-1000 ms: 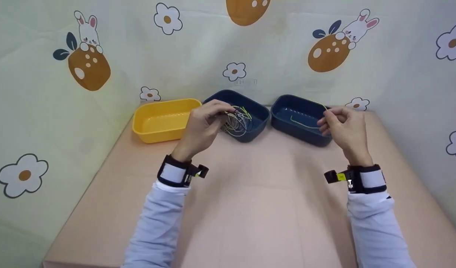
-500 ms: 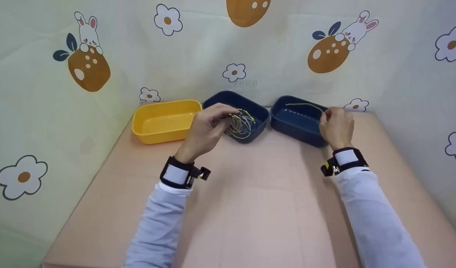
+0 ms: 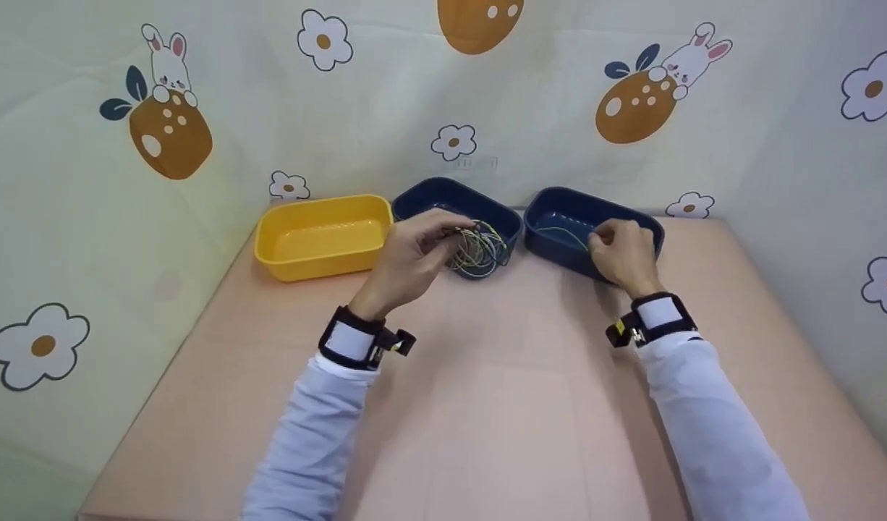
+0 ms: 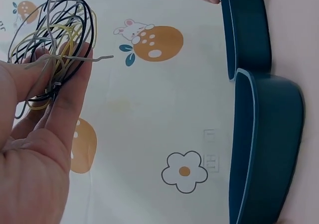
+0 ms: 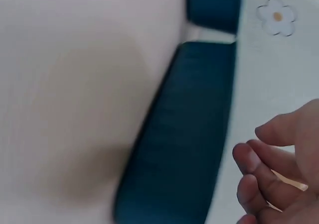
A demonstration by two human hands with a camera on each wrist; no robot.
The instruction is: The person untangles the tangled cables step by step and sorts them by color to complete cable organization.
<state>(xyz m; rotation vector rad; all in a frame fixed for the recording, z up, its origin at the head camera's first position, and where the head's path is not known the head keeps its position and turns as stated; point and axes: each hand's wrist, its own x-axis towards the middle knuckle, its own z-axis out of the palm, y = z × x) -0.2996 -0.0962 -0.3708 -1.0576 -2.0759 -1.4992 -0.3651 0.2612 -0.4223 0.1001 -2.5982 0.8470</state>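
My left hand (image 3: 422, 253) holds a tangled bundle of thin wires (image 3: 481, 250) over the middle navy bin (image 3: 433, 189), gripping it between thumb and fingers. In the left wrist view the wire bundle (image 4: 62, 35) shows black, yellow and grey strands, with one grey end sticking out sideways. My right hand (image 3: 626, 253) is over the right navy bin (image 3: 552, 250). Its thumb and fingertips are apart in the right wrist view, nothing showing between that hand's fingers (image 5: 246, 157). A single yellow-green wire (image 3: 565, 233) shows in the right bin, one end disappearing behind the right hand.
A yellow bin (image 3: 320, 268) stands left of the navy ones, all in a row along the back of the pink-covered table (image 3: 487, 405). Behind them hangs a pale sheet (image 3: 385, 123) printed with rabbits, flowers and orange fruit. Each wrist wears a strapped camera (image 3: 400, 342).
My right hand has moved left and over the right bin, and the yellow-green wire it held is now lower, inside the bin. My left hand has drifted slightly right and down with the bundle.
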